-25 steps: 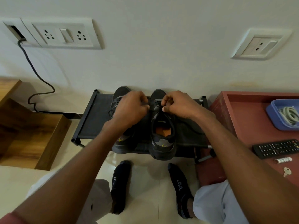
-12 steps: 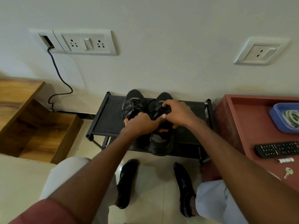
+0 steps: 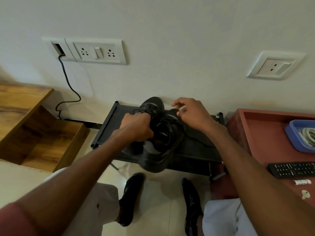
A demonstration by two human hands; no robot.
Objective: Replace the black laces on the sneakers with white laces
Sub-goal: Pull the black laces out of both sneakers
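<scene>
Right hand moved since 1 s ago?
Yes. The right hand has lifted off the right sneaker toward the wall and the rack's back edge, fingers pinching something small.

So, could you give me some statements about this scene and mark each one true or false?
1. The sneakers are on the black rack. True.
2. The left hand rests on the remote control. False: it grips a sneaker.
3. The white laces lie in the blue tray. True.
4. The right hand is inside the blue tray. False: it is above the sneakers, fingers pinched.
5. The sneakers already have white laces. False: theirs look black.
</scene>
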